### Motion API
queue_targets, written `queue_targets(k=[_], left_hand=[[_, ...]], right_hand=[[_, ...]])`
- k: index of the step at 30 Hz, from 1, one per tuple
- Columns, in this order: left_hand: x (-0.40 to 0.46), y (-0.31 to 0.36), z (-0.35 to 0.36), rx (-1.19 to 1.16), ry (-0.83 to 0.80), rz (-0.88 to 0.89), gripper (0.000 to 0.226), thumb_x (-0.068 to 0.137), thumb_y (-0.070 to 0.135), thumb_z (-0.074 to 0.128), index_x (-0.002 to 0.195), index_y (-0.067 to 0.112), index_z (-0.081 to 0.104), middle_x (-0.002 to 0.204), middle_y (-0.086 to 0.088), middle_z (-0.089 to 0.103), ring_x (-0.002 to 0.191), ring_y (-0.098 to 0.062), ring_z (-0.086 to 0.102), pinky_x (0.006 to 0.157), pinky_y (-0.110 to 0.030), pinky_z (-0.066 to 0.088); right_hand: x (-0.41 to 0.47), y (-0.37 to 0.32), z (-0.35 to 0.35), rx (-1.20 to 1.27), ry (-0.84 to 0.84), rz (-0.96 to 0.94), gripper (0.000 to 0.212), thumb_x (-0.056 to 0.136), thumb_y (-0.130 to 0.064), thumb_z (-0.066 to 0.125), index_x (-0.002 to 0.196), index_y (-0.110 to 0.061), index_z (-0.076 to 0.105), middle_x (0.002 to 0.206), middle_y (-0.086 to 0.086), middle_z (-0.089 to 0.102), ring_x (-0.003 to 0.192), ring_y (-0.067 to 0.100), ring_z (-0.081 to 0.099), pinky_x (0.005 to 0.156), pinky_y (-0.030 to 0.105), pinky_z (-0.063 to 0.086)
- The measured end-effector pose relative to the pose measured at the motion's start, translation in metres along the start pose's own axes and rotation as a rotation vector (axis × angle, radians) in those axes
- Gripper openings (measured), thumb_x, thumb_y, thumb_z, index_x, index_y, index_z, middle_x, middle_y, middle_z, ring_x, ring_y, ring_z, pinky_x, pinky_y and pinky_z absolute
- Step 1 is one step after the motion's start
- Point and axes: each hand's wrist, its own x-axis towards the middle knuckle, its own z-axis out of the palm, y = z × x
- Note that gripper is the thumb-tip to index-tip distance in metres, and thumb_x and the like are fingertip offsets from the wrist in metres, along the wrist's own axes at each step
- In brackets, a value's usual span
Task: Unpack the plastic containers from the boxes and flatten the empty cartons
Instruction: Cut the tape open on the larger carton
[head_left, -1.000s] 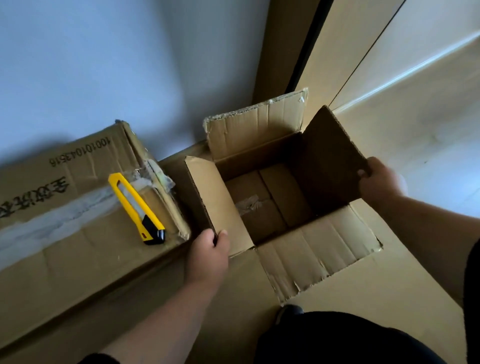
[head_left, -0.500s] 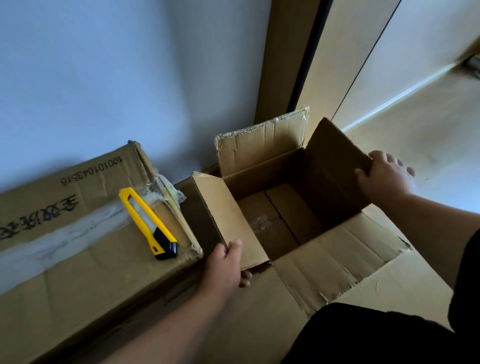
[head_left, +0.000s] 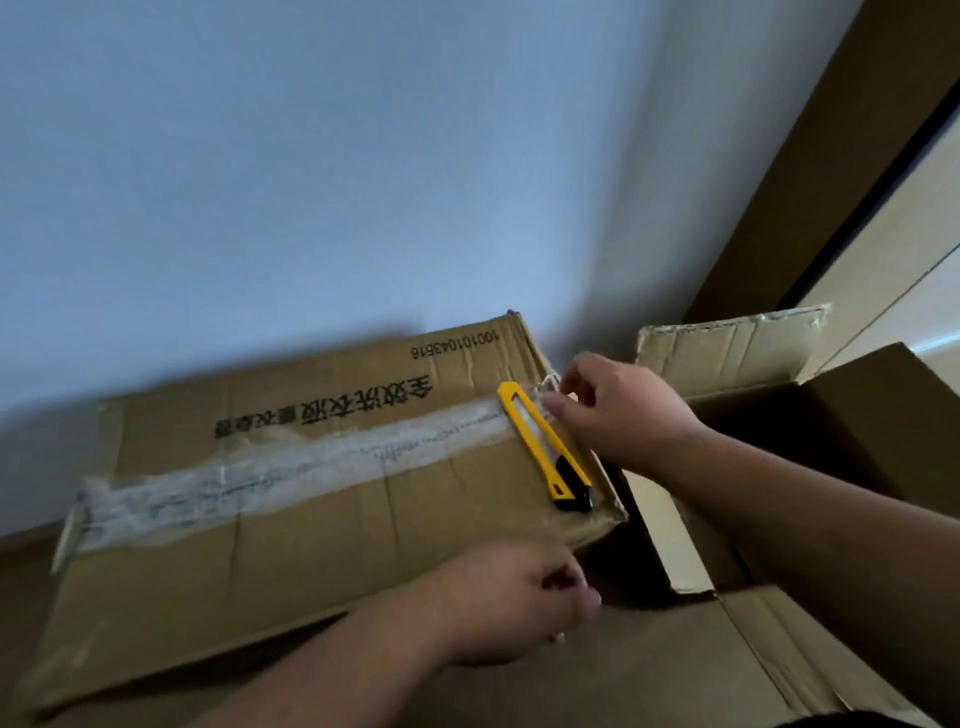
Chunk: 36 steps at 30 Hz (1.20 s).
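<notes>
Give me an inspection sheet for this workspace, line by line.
Surface: flattened cardboard covers the floor in front of the person.
Job's things: taped box shut, tape strip along its top; open box to its right, flaps up, inside hidden from here. No containers seen.
Clutter: yellow knife lies on the taped box's right end.
Grips: right hand at the knife's far end, fingers curled, grip on it unclear; left hand blurred at the taped box's near corner, empty as far as shown.
Cables: nothing seen.
Surroundings: pale wall behind; brown door frame on the right.
</notes>
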Motion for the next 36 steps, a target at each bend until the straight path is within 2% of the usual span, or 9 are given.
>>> queue_targets(k=[4, 7, 14, 18, 21, 24, 27, 30, 36], left_hand=[[-0.034, -0.026, -0.048, -0.144, 0.369, 0.034, 0.014, 0.095, 0.043, 0.056, 0.089, 0.031, 0.061, 0.081, 0.005, 0.072, 0.071, -0.008, 0.07, 0.075, -0.037, 0.059], [-0.045, -0.051, -0.064, -0.108, 0.597, 0.031, 0.014, 0.097, 0.042, 0.054, 0.089, 0.033, 0.061, 0.08, 0.008, 0.067, 0.075, -0.008, 0.064, 0.067, -0.031, 0.053], [-0.048, -0.069, -0.066, -0.011, 0.656, 0.06, 0.015, 0.099, 0.039, 0.05, 0.098, 0.031, 0.063, 0.083, 0.009, 0.064, 0.075, -0.006, 0.061, 0.066, -0.029, 0.052], [-0.031, -0.064, -0.054, -0.189, 0.622, 0.07, 0.024, 0.097, 0.047, 0.052, 0.095, 0.028, 0.067, 0.083, 0.005, 0.07, 0.074, -0.01, 0.066, 0.066, -0.032, 0.052], [-0.019, -0.053, -0.048, -0.733, 0.601, 0.144, 0.038, 0.083, 0.058, 0.06, 0.091, 0.023, 0.072, 0.084, 0.0, 0.075, 0.075, -0.023, 0.071, 0.062, -0.038, 0.052], [-0.011, -0.04, -0.053, -1.091, 0.65, 0.186, 0.036, 0.078, 0.049, 0.064, 0.086, 0.015, 0.076, 0.073, -0.006, 0.07, 0.069, -0.022, 0.068, 0.065, -0.035, 0.052], [-0.004, -0.033, -0.062, -1.221, 0.728, 0.169, 0.025, 0.089, 0.032, 0.065, 0.073, 0.016, 0.076, 0.072, -0.007, 0.069, 0.067, -0.018, 0.067, 0.069, -0.035, 0.054], [0.003, -0.034, -0.066, -1.33, 0.722, 0.161, 0.025, 0.092, 0.026, 0.063, 0.073, 0.012, 0.073, 0.071, -0.007, 0.07, 0.068, -0.017, 0.067, 0.073, -0.034, 0.052], [0.017, -0.027, -0.058, -1.351, 0.703, 0.132, 0.028, 0.091, 0.029, 0.062, 0.074, 0.01, 0.073, 0.071, -0.009, 0.068, 0.074, -0.022, 0.064, 0.081, -0.04, 0.048]], right_hand=[[-0.013, -0.026, 0.011, -0.199, -0.145, 0.023, 0.044, 0.083, -0.072, 0.052, 0.091, -0.029, 0.053, 0.081, -0.011, 0.06, 0.081, 0.016, 0.062, 0.07, 0.034, 0.053], [-0.017, -0.035, 0.008, -0.34, -0.196, 0.09, 0.054, 0.08, -0.073, 0.055, 0.106, -0.026, 0.05, 0.095, -0.007, 0.061, 0.094, 0.02, 0.063, 0.079, 0.038, 0.054], [-0.033, -0.041, 0.007, -0.413, -0.21, 0.166, 0.033, 0.085, -0.057, 0.056, 0.088, -0.024, 0.052, 0.08, -0.006, 0.056, 0.07, 0.011, 0.056, 0.055, 0.031, 0.044], [-0.047, -0.05, 0.004, -0.139, -0.148, 0.09, 0.027, 0.086, -0.056, 0.06, 0.087, -0.031, 0.051, 0.079, -0.006, 0.061, 0.059, 0.008, 0.064, 0.056, 0.029, 0.057], [-0.06, -0.069, 0.003, 0.107, -0.194, -0.03, 0.026, 0.085, -0.053, 0.067, 0.094, -0.035, 0.05, 0.081, -0.005, 0.065, 0.062, 0.006, 0.067, 0.057, 0.023, 0.056], [-0.07, -0.081, 0.01, 0.34, -0.243, -0.079, 0.023, 0.089, -0.044, 0.066, 0.1, -0.038, 0.047, 0.086, -0.004, 0.065, 0.066, 0.008, 0.069, 0.053, 0.019, 0.052], [-0.069, -0.079, 0.015, 0.663, -0.374, 0.021, 0.023, 0.097, -0.027, 0.059, 0.114, -0.04, 0.051, 0.095, 0.002, 0.068, 0.075, 0.017, 0.071, 0.06, 0.032, 0.059], [-0.064, -0.071, 0.013, 1.078, -0.589, 0.123, 0.039, 0.098, -0.005, 0.051, 0.129, -0.028, 0.056, 0.108, 0.016, 0.068, 0.093, 0.031, 0.072, 0.07, 0.039, 0.058], [-0.061, -0.065, 0.013, 0.959, -0.508, 0.156, 0.021, 0.1, -0.017, 0.051, 0.117, -0.024, 0.063, 0.09, 0.009, 0.073, 0.077, 0.024, 0.072, 0.055, 0.031, 0.055]])
